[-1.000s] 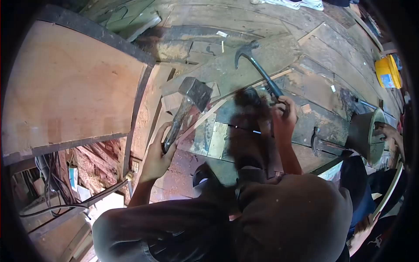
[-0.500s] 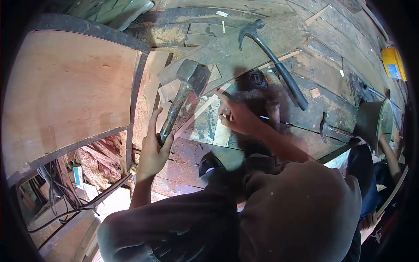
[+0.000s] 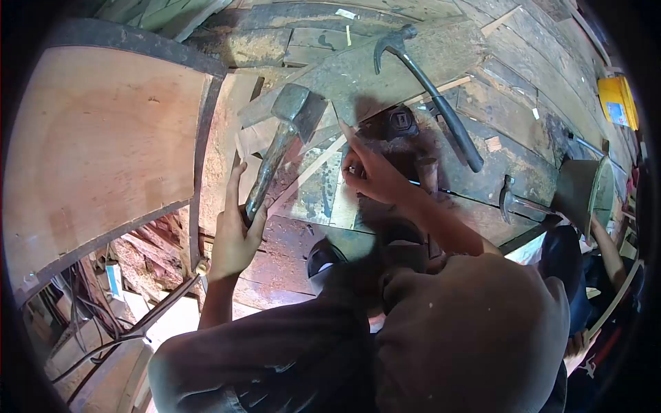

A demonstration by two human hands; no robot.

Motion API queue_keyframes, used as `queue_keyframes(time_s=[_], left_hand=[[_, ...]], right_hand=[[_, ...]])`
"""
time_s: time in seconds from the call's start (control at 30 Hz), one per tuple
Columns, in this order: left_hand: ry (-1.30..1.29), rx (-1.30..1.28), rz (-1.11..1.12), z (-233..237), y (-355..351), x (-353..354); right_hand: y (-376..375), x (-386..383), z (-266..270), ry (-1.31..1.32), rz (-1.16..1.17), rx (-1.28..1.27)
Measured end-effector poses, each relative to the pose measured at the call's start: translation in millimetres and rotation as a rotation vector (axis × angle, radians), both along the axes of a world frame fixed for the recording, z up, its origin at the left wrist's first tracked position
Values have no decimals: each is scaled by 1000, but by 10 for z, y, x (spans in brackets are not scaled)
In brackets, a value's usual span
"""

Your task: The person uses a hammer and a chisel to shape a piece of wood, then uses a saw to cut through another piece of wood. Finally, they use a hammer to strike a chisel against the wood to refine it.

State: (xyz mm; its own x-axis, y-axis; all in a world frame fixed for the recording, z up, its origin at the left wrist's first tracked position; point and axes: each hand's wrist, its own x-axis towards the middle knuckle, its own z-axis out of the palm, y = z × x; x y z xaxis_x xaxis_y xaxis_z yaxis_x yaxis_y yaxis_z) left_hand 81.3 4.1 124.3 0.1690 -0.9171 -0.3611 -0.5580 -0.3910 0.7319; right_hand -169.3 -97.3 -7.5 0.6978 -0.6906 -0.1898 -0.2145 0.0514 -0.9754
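My left hand (image 3: 234,241) is closed around the lower end of a club hammer's wooden handle, its index finger stretched along the side. The club hammer (image 3: 297,110) has a heavy, worn metal head, held up over wood offcuts and a pale thin strip (image 3: 313,168). To the right, my right hand (image 3: 377,173) points its index finger toward the hammer head, apart from it. Its other fingers are curled, and what they may hold is hidden. Beyond that hand lies a claw hammer (image 3: 430,89) with a black grip, on a wide board (image 3: 420,58).
A framed plywood panel (image 3: 103,131) stands at the left, above wood scraps and cables (image 3: 79,303). A black object (image 3: 401,122) sits near my right hand. Another hammer (image 3: 507,199) and a bucket (image 3: 582,193) are at right, near another person's arm (image 3: 609,251). A yellow tub (image 3: 617,102) stands farther back.
My right index finger has straightened and risen slightly toward the club hammer's head. My left hand keeps its hold on the handle. The whole view has shifted a little.
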Motion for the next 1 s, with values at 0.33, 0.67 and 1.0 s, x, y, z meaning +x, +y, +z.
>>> queue_keyframes(time_s=[0.33,0.67,1.0], left_hand=[[-300,70,-218,-6,23,-2],[-306,62,-223,-37,2,92],[-340,49,-244,-127,2,195]], right_hand=[[-372,-591,289,240,-501,-453],[-635,-1428,63,895,-453,-435],[-493,-980,1878,43,-525,75]])
